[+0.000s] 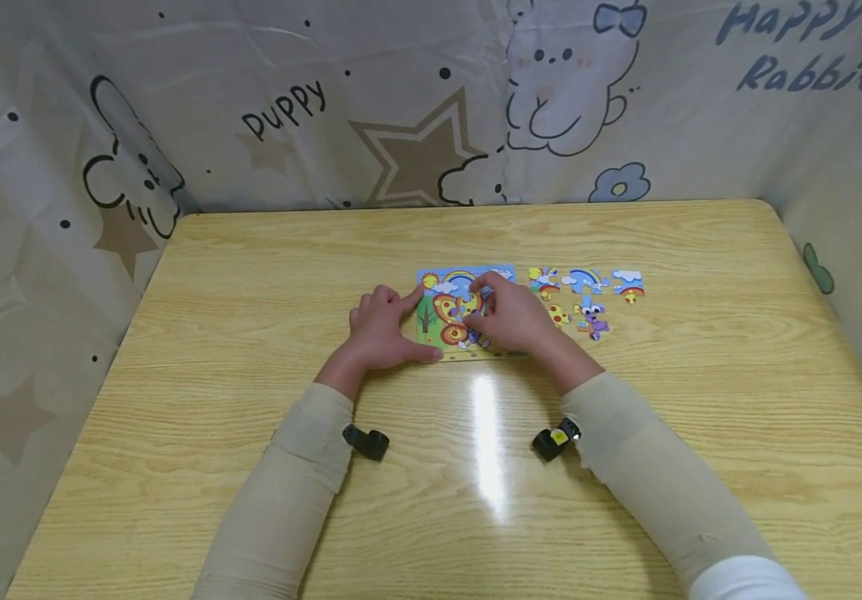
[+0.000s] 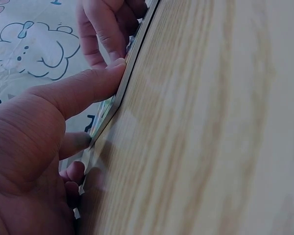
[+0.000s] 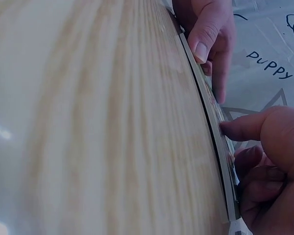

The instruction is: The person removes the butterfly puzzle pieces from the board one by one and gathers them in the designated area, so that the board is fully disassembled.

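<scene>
A makeshift play or recording corner, likely in a home: a pale wooden table [image 1: 251, 275] hemmed in on three sides by a hanging cartoon cloth [image 1: 371, 100] printed with rabbits, stars, "Puppy" and "Happy Rabbit"

The left hand [image 2: 29, 147] filled the lower left, its thumb [image 2: 83, 88] stretched out and pressed against the thin edge of the puzzle board [image 2: 118, 98] on the wooden table [image 2: 210, 127]. The right hand [image 2: 105, 27] touched the same edge farther along. A cartoon-printed cloth [image 2: 29, 44] hung behind.
</scene>
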Available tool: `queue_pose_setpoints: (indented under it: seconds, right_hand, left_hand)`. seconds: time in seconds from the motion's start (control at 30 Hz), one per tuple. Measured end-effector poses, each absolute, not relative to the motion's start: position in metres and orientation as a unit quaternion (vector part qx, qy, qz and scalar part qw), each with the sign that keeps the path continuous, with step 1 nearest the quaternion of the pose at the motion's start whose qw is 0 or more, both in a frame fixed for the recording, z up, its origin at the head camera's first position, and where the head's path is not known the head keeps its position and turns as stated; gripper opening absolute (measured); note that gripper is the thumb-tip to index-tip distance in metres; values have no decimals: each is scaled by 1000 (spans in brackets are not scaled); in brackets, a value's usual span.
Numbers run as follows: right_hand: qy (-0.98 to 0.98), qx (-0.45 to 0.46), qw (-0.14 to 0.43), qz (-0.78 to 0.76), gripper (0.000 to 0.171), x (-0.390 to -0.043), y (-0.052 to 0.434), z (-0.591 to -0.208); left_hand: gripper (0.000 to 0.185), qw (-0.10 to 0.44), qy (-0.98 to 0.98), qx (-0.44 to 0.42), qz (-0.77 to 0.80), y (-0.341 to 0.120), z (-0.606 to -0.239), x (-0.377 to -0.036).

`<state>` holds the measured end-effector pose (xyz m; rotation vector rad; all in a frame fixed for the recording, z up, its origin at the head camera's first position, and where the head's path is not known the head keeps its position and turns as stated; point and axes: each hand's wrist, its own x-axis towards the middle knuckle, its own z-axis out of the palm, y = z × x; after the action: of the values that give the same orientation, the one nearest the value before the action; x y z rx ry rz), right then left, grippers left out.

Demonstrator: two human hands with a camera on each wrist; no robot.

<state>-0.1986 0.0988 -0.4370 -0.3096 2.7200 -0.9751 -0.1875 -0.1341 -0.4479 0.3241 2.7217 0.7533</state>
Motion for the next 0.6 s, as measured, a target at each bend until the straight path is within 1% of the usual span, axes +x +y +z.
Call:
queue_pose_setpoints:
  seconds: [0.3, 0.6]
  right_hand:
    - [931, -103, 120, -329, 44, -199, 100, -438]
    - [916, -124, 133, -358, 47, -201, 105, -439]
  left_hand:
    - [109, 147, 946, 116, 263, -134, -448, -187]
    - [110, 148, 946, 117, 262, -134, -449, -187]
